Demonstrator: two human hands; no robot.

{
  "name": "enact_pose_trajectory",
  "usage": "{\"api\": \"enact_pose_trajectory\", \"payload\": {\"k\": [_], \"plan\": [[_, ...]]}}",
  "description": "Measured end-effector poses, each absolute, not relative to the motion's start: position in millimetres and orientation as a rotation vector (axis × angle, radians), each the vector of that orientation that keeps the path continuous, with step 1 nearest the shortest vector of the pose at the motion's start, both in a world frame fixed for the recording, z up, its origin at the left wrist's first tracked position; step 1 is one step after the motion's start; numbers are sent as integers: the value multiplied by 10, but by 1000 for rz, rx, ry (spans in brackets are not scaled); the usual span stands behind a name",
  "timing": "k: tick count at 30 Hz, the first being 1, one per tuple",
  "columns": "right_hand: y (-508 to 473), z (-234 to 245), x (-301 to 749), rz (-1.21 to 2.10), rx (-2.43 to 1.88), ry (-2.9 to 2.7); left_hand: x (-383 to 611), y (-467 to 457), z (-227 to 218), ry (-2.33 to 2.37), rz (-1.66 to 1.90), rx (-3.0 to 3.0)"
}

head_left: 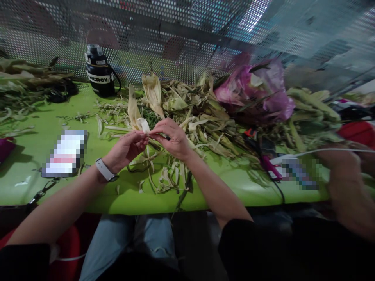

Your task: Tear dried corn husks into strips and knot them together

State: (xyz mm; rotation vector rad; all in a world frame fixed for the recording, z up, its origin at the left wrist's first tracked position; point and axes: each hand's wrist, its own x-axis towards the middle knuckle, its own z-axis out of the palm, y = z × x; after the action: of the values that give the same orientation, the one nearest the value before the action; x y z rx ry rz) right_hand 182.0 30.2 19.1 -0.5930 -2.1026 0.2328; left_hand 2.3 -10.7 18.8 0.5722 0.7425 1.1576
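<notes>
My left hand [126, 149] and my right hand [172, 137] meet over the green table [52, 128], both pinching a pale strip of corn husk [144, 125] that curls up between the fingertips. A thin dark tool, too small to name, also shows under my right fingers. A white watch [104, 170] sits on my left wrist. Loose husk scraps [164, 175] lie on the table under my hands.
A big heap of husks [205, 113] fills the table's middle and right, with a pink plastic bag [258, 89] on it. A black bottle [99, 74] stands at the back left against a perforated metal wall. A phone [66, 153] lies left. Another person's arm [348, 183] is at the right.
</notes>
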Motion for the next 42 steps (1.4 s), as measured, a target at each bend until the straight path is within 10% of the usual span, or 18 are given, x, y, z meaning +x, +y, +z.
{"api": "enact_pose_trajectory", "payload": {"k": [30, 42], "plan": [[173, 76, 1652, 569, -772, -1858, 58, -163, 110, 960, 1331, 844], [249, 155, 1768, 95, -545, -2043, -2, -125, 149, 899, 1216, 637]]}}
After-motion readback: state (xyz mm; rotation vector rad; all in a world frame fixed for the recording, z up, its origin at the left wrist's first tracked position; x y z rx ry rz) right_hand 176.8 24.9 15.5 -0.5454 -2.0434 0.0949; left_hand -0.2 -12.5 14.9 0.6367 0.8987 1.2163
